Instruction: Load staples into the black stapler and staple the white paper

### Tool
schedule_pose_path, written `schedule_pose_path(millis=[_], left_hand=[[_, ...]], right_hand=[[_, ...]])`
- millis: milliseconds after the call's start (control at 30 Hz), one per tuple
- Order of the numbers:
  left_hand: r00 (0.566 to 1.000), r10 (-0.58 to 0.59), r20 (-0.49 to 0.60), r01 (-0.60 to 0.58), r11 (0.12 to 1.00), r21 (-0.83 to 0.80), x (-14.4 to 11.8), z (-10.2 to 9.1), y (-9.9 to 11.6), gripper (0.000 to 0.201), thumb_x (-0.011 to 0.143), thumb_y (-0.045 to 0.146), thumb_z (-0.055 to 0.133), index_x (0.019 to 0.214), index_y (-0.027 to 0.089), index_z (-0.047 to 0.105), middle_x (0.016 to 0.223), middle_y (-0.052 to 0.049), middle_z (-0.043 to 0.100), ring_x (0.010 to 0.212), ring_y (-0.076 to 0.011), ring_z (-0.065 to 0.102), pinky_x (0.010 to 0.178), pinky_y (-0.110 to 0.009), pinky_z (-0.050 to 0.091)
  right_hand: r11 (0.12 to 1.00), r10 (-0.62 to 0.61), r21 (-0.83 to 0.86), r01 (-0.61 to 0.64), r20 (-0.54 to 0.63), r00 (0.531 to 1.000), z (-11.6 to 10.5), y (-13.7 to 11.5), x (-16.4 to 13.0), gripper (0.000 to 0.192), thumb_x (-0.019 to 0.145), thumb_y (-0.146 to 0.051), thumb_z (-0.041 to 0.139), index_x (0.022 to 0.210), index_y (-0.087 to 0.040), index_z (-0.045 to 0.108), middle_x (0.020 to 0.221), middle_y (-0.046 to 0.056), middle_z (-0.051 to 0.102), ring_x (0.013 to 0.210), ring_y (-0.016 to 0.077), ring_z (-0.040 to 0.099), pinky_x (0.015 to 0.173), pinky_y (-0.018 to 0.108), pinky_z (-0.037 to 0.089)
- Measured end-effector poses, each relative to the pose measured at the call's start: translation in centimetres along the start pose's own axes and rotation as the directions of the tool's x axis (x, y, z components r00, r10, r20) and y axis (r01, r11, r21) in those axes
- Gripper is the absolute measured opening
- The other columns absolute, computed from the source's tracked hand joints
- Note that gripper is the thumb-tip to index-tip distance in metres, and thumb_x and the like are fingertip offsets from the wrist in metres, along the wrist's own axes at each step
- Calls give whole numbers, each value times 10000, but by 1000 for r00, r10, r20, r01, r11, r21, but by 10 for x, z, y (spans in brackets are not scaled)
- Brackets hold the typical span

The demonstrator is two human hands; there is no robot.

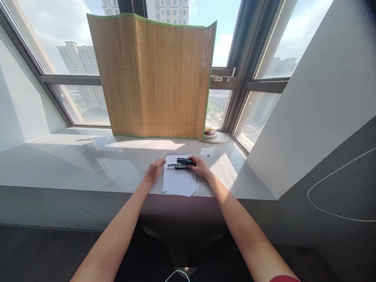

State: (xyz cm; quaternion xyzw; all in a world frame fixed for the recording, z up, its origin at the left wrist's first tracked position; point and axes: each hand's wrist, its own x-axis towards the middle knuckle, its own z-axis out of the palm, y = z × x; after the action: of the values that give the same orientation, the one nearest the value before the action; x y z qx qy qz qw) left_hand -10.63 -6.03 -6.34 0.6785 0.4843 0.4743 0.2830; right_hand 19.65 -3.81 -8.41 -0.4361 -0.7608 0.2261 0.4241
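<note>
Right fingers: my right hand (pixel 200 166) was curled over the back end of the black stapler (pixel 185 162), fingers closed around it — a firm hold as far as I could see.
Left fingers: my left hand (pixel 154 170) lay loosely bent at the left edge of the paper (pixel 179 181), fingertips touching or just beside that edge; I could not tell whether they pinched the sheet.
Stapler: it lay across the top part of the paper, its metal nose pointing left toward my left hand, its jaw partly open.
Paper: one white stack or sheet, flat on the sill near its front edge, between my two hands; faint print showed on it, too small to read.
Containers: I saw none clearly — only a small pile of flat round plates (pixel 214 135) at the foot of the window frame, right of the screen, with something yellowish on top that I could not make out.
Surface: a pale, glossy window sill (pixel 73 160), sunlit in patches, with a dark ledge below it.
Room: a folded bamboo screen (pixel 154 76) with green edging stood upright on the sill behind the paper; dark-framed windows (pixel 243 62) showed tower blocks and cloudy sky; a white slanted wall (pixel 308 105) closed the right side.
Count: two hands, one stapler, one screen, one pile of plates.
</note>
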Motion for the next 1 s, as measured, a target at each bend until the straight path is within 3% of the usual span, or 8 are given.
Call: schedule_pose_path(millis=[100, 300, 433, 600, 867, 1000], left_hand=[[997, 3, 71, 0, 999, -36, -3, -2, 1, 138, 852, 154, 711, 889, 277, 761, 998, -66, 743, 1061, -255, 693, 1047, -355, 512], [962, 268, 54, -273, 956, 107, -4, 6, -2, 130, 948, 246, 638, 958, 283, 762, 957, -57, 718, 889, -201, 677, 913, -302, 524], [976, 215, 35, -217, 974, 62, 4, 20, 3, 122, 939, 207, 649, 905, 266, 750, 927, -52, 695, 875, -185, 656, 921, -279, 503], [996, 94, -6, -94, 993, -66, 14, 28, 7, 85, 874, 193, 704, 859, 262, 751, 933, -61, 708, 947, -227, 657, 1018, -345, 511], [986, 98, 131, -89, 993, -78, 18, 29, 4, 99, 801, 161, 742, 815, 259, 752, 1001, -79, 740, 1055, -259, 674, 1096, -406, 498], [972, 174, 159, -172, 985, -26, 24, 30, -8, 150, 822, 264, 755, 972, 254, 756, 1072, -70, 761, 1005, -258, 702, 1042, -443, 546]], right_hand=[[1000, 7, -8, -7, -10, 1000, -1, 0, 0, 321, 769, -346, 724, 1073, -245, 703, 990, 29, 727, 920, 241, 630, 885, 377, 478], [1000, 10, -2, -10, -16, 1000, -3, -6, -1, 318, 762, -359, 735, 1057, -244, 707, 981, 33, 732, 918, 250, 633, 888, 388, 480], [1000, 0, -6, 0, -8, 1000, -3, -6, -1, 309, 763, -358, 726, 1048, -240, 703, 990, 41, 733, 925, 255, 638, 879, 385, 477], [1000, -9, -25, 9, -6, 1000, -3, -3, -1, 315, 780, -359, 715, 1073, -246, 696, 1003, 41, 732, 931, 254, 629, 890, 387, 474], [999, -37, -35, 37, -3, 999, -3, -5, -1, 321, 789, -344, 701, 1088, -227, 699, 988, 43, 728, 905, 242, 624, 894, 382, 473], [999, -42, -28, 42, 2, 999, -4, -5, -1, 307, 789, -339, 697, 1076, -229, 702, 994, 42, 725, 906, 240, 624, 872, 376, 478]])
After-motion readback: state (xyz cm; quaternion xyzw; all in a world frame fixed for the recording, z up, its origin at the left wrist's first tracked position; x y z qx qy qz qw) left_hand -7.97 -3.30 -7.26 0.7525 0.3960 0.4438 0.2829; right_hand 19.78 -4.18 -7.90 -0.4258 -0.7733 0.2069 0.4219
